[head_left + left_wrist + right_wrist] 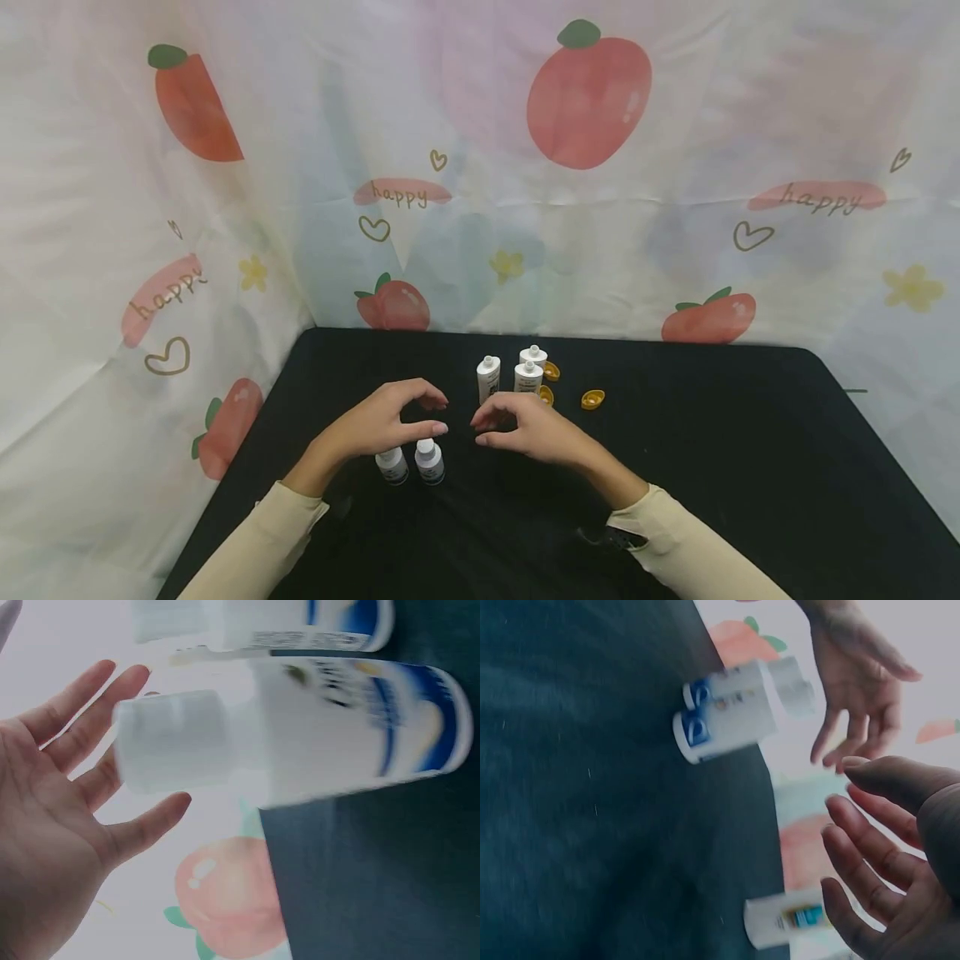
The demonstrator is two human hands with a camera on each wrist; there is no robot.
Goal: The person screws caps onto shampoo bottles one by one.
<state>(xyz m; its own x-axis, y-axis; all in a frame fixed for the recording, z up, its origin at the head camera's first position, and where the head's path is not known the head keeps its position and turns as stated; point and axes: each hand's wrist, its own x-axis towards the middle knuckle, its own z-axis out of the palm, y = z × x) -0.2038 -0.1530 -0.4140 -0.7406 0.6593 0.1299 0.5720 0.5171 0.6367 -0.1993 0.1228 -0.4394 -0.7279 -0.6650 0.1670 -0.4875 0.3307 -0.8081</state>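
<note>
My left hand (388,418) hovers just above and behind two white capped bottles, its fingers loosely bent and holding nothing. One bottle (431,467) stands under the thumb side; the other bottle (393,470) is partly hidden by the hand. In the left wrist view the nearer bottle (322,731) has a blue-and-white label and a broad white cap. Facing it, my right hand (534,429) is in the air with relaxed fingers and nothing in them. Behind the right hand stand three white narrow-necked bottles, including a left one (488,377) and a front one (528,377).
Small gold boat-shaped pieces lie beside the back bottles, one (592,400) apart to the right. A black-covered table (720,450) carries everything. A fruit-printed cloth (480,108) hangs along the back and left.
</note>
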